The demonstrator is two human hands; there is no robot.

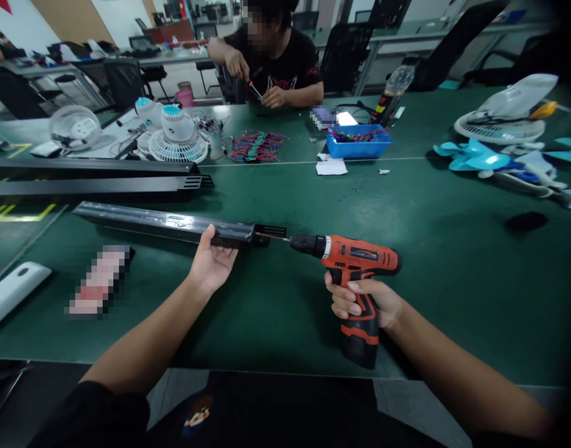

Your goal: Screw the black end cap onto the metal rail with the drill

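In the head view, a long black bar (173, 225) lies at nine o'clock of centre, its long axis running from just past nine to just past three, slotted end toward three. The left hand (213, 264) holds it near that end, thumb on top, fingers curled beneath. The right hand (377, 300) wraps the grip of an orange drill (362, 254), at four o'clock; its drill bit (282, 238) points to nine and overlaps the slotted end, though I cannot tell whether it touches.

At one o'clock a blue box (359, 149) contains red and dark wires; a bottle (392, 96) leans just beyond.

The near edge of the green table (435, 267) crosses at six o'clock, just below the drill's base. Bare tabletop stretches from the drill toward three o'clock; fan parts (500, 158) lie at two, more black bars (94, 185) between nine and ten.
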